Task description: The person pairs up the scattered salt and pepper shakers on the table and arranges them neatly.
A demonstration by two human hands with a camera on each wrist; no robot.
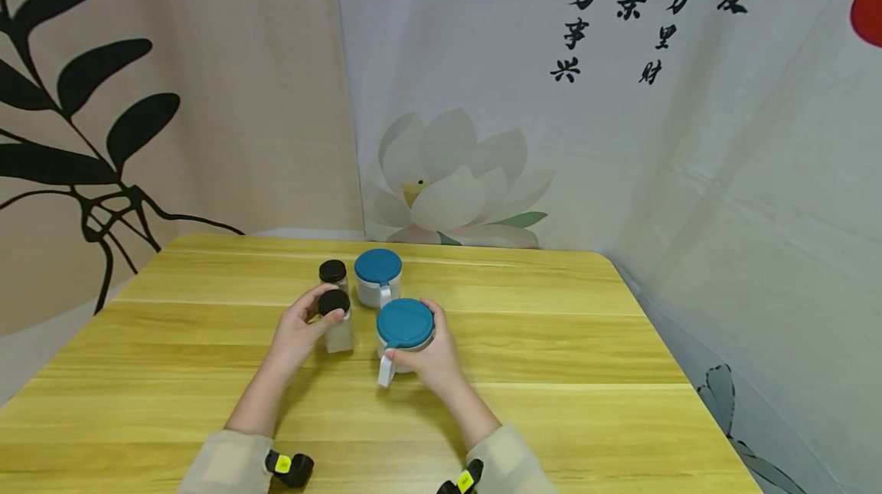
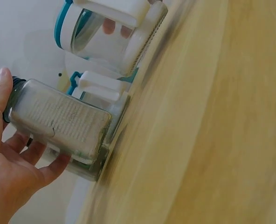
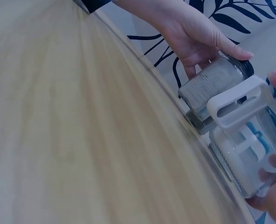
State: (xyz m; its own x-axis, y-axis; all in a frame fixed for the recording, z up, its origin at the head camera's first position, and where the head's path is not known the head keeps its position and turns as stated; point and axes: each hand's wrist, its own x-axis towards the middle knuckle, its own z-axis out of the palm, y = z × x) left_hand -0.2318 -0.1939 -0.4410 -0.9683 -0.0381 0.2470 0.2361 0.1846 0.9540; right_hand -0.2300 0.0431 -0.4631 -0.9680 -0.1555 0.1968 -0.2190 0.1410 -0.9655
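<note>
My left hand (image 1: 298,333) holds a clear square glass jar (image 1: 339,338) with a black lid, thumb by the lid and fingers round the far side. Printed text covers one face of this jar (image 2: 61,116) in the left wrist view. My right hand (image 1: 439,358) grips a clear jar (image 1: 405,322) with a blue lid and a white handle; the handle (image 3: 240,103) points towards me. Just behind stand a second black-lidded jar (image 1: 333,272), partly hidden by the held one, and a second blue-lidded handled jar (image 1: 377,267).
All the jars are around the middle of a yellow wood-grain table (image 1: 551,402), towards its far edge. Behind it hangs a pale cloth (image 1: 468,57) with a lotus and dark characters. Dark straps with small devices (image 1: 292,468) sit at both sleeves.
</note>
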